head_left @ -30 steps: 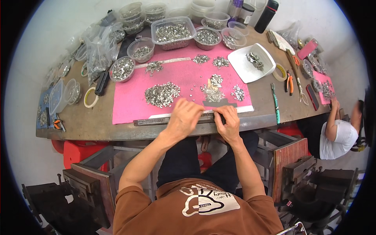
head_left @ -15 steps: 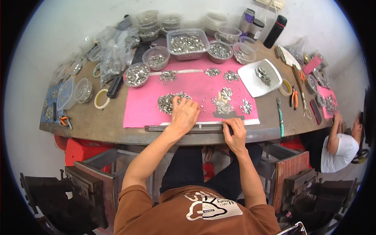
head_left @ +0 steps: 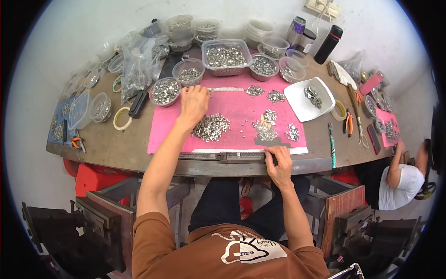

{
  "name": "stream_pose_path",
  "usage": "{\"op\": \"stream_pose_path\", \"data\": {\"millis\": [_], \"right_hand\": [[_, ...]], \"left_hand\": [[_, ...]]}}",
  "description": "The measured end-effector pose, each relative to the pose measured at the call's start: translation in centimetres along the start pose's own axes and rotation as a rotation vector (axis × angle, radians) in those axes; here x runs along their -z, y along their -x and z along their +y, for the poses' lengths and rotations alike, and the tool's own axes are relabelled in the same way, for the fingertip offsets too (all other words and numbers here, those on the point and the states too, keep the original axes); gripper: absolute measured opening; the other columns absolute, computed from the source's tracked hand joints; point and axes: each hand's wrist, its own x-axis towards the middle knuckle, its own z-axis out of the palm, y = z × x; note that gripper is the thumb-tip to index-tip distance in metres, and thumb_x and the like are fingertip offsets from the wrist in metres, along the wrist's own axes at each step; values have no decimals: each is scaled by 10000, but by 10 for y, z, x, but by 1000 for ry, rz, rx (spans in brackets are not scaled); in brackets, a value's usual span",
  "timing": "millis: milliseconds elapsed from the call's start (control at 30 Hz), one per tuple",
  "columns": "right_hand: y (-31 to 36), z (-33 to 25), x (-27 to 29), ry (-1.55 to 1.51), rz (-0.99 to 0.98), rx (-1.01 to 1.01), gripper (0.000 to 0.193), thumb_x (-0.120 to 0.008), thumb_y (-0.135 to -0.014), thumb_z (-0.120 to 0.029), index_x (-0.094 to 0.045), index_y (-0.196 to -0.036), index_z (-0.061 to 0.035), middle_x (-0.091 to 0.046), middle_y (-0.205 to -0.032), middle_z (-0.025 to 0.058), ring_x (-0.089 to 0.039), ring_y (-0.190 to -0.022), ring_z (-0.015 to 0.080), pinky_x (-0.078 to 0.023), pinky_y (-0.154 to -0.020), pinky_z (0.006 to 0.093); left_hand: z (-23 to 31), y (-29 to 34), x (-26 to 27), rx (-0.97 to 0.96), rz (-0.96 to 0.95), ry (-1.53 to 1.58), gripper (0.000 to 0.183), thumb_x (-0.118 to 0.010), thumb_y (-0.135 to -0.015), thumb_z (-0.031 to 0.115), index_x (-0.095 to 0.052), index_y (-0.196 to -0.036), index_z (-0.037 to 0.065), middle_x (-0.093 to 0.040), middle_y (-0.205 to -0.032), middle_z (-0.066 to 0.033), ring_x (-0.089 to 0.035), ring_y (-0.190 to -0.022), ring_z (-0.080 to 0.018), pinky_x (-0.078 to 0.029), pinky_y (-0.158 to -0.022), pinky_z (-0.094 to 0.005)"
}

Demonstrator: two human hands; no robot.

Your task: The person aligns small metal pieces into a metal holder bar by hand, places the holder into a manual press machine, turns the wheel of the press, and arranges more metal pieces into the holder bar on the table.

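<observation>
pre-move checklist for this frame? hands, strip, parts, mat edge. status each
1. Left hand free of load: cannot tell; it lies palm down on the pink mat, fingers hidden.
2. Beaded metal strip within reach: ok; it lies on the mat just right of the left hand.
3. Right hand steadying the metal rail: ok; fingers rest on it at the table's front edge.
4. Pile of small metal parts on the mat: ok; it sits below the left hand, apart from the rail.
5. White tray out of the way: ok; it sits at the mat's right end.
</observation>
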Motion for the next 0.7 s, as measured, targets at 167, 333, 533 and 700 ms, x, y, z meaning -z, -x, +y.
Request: {"op": "stream_pose_path", "data": {"millis": [167,333,533,700], "right_hand": [[1,2,2,7,-14,-9,166,-724,-795,44,-689,-938,-32,-672,-892,92,-624,-842,275,-453,-780,379],[-1,2,3,-15,-26,7,166,-724,-796,43,-687,-939,-33,-668,-895,85,-617,-840,272,-449,-779,384],[-40,-8,-15,5,-131,79,131,-726,-830,-8,-708,-952,-51,-643,-891,79,-587,-854,269,-429,-791,385],[-54,-2,-45,94,-274,67,141,-751,-838,-101,-716,-970,-62,-612,-918,94,-576,-912,285,-430,-830,427]], "left_hand": [[46,27,9,-130,-71,313,188,-649,-970,219,-735,-1080,93,-709,-1131,-91,-597,-1150,-274,-345,-1070,-476],[75,64,17,-138,-180,322,336,-655,-976,180,-670,-1305,114,-661,-1350,-91,-494,-1374,-358,-193,-1186,-676],[61,44,12,-46,-97,246,159,-734,-892,192,-790,-1034,148,-684,-1114,-34,-549,-1200,-265,-228,-1155,-665],[69,38,7,-112,-125,175,116,-768,-853,219,-799,-953,168,-664,-1074,-34,-534,-1181,-273,-214,-1147,-681]]}}
